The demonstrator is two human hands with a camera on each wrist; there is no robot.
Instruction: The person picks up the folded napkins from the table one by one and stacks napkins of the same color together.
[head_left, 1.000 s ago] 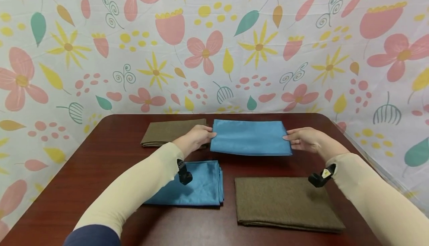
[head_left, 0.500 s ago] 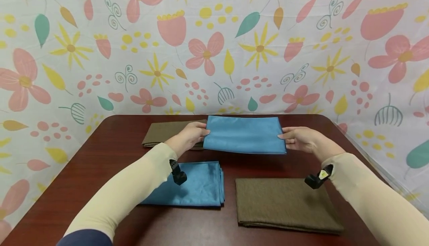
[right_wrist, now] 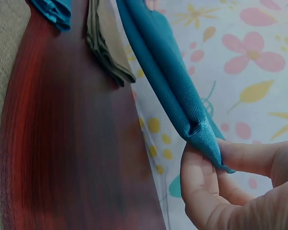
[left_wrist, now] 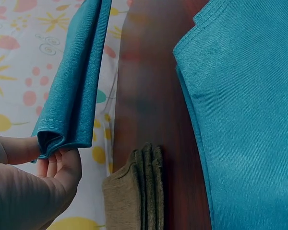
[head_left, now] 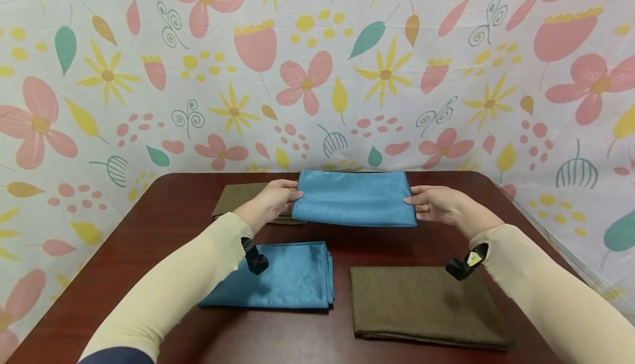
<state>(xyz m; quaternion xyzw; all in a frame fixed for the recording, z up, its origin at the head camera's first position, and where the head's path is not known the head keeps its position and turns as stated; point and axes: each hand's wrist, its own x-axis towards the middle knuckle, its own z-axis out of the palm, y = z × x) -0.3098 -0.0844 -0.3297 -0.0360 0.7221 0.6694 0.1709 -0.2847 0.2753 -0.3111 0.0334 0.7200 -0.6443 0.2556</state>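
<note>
A folded blue cloth point(head_left: 354, 198) hangs above the far part of the table, held level between both hands. My left hand point(head_left: 270, 201) pinches its left end, thumb on one face and fingers on the other; the left wrist view shows the cloth's folded layers point(left_wrist: 69, 96) at that grip. At the other end my right hand point(head_left: 441, 205) pinches the cloth's edge, and in the right wrist view its corner point(right_wrist: 204, 141) droops between thumb and fingers. Under the left forearm lies a second folded blue cloth point(head_left: 292, 276), partly hidden by the sleeve and wrist camera.
A folded brown cloth point(head_left: 421, 303) lies at the front right of the dark red table point(head_left: 198, 342). Another brown cloth point(head_left: 238, 196) sits at the back left, partly behind the left hand. A flower-patterned curtain point(head_left: 317, 77) rises behind the table.
Both hands have moved left with the blue cloth between them, and it now overlaps more of the back brown cloth's side. The other cloths lie where they were.
</note>
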